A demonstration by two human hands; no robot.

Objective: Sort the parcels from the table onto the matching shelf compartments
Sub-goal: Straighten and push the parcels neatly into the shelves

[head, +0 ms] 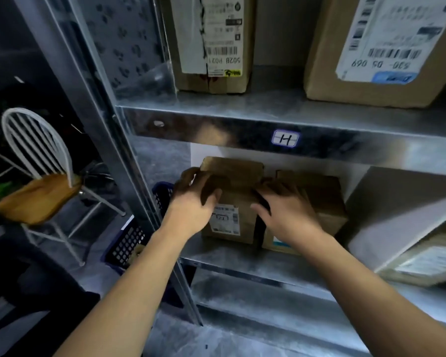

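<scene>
Observed: a brown cardboard parcel [233,194] stands in the shelf [242,264] compartment, directly below the edge tag marked "H" [285,138]. It rests on the shelf board, with its white shipping label [225,219] facing the person.

Left hand [193,199]: closed round the parcel's upper left corner. The fingers are curled over the top edge and the thumb lies across the front face just above the shipping label.

Right hand [286,210]: laid flat against the parcel's right side, fingers spread and fairly straight, thumb pointing toward the left hand. It grips nothing (the fingertips lie in shadow, so their exact contact cannot be made out).

Under and beyond the right hand's fingers sits a second box [327,202], close beside the parcel with a dark gap between them.

Above both hands, on the next shelf level up, stand a tall labelled box [211,42] and a larger box [376,47].

Left of the left hand, outside the shelf frame: a blue basket [129,243] on the floor and a white wire chair [36,155] beyond it.
</scene>
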